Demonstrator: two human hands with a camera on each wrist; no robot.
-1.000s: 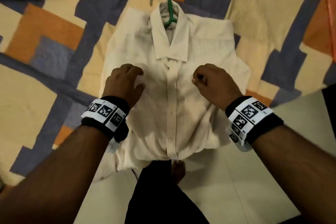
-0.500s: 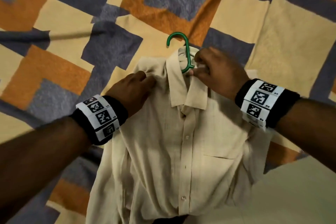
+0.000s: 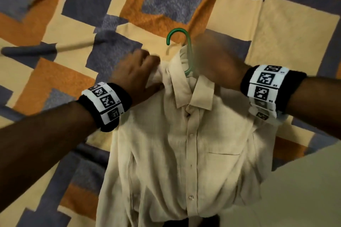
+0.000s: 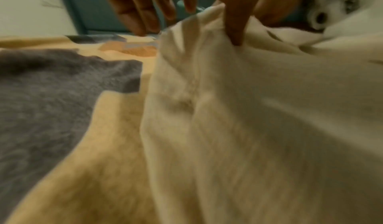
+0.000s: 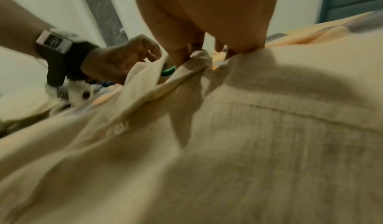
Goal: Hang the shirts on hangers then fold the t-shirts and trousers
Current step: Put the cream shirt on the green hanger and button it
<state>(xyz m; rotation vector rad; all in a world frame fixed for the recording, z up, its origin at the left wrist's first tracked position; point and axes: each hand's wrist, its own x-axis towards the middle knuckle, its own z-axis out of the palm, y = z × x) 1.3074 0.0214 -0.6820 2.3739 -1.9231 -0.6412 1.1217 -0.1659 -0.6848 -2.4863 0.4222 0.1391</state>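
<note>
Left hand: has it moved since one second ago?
Yes. The left hand has gone from the chest of the shirt, below the collar, up to its shoulder beside the collar and green hanger.

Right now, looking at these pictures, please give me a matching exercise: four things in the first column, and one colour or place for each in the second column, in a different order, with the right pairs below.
Column 1
1. hanger hook
2. shirt
3. left hand
4. right hand

Column 2
A. cream, buttoned, lying on the patterned bedspread
B. at the collar, beside the hook
C. green, sticking out of the collar
D. gripping the shirt's shoulder, on the other side of the collar from the blurred hand

Pairs: 1-C, 2-A, 3-D, 4-B
</note>
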